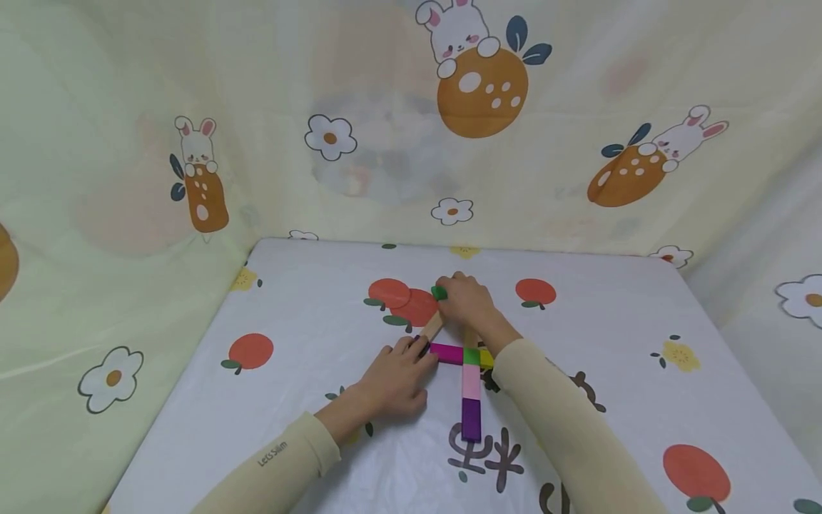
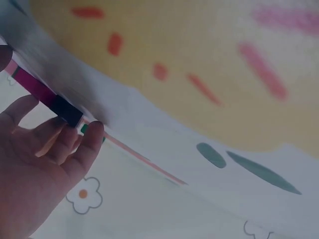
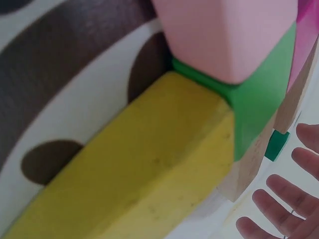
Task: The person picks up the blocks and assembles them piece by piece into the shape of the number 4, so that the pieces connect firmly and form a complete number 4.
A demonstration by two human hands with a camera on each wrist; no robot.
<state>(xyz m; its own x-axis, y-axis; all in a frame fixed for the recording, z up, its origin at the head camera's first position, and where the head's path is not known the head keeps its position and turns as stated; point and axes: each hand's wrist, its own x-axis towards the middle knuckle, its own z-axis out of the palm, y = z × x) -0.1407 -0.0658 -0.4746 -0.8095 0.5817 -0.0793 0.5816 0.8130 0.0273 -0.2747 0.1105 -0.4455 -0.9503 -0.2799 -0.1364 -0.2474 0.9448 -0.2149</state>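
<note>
My left hand (image 1: pixel 394 382) reaches in from the left, palm down, with its fingertips on a dark purple block (image 2: pixel 67 110). That block continues the line of a magenta block (image 1: pixel 446 353), which joins a bright green block (image 1: pixel 472 356). Beyond it, my right hand (image 1: pixel 469 298) bends over a darker green block (image 1: pixel 439 293) near the end of a slanted bare wooden block (image 1: pixel 432 327). In the right wrist view its fingers (image 3: pixel 294 196) stand apart, beside the darker green block. A yellow block (image 1: pixel 486 359) touches the bright green block, partly hidden by my right sleeve.
A pink block (image 1: pixel 472 382) and a purple block (image 1: pixel 472 420) run from the bright green block towards me. Another wooden block (image 1: pixel 471 337) lies on its far side under my right wrist. Fruit prints cover the white tablecloth (image 1: pixel 308 300); a patterned curtain (image 1: pixel 385 185) hangs behind.
</note>
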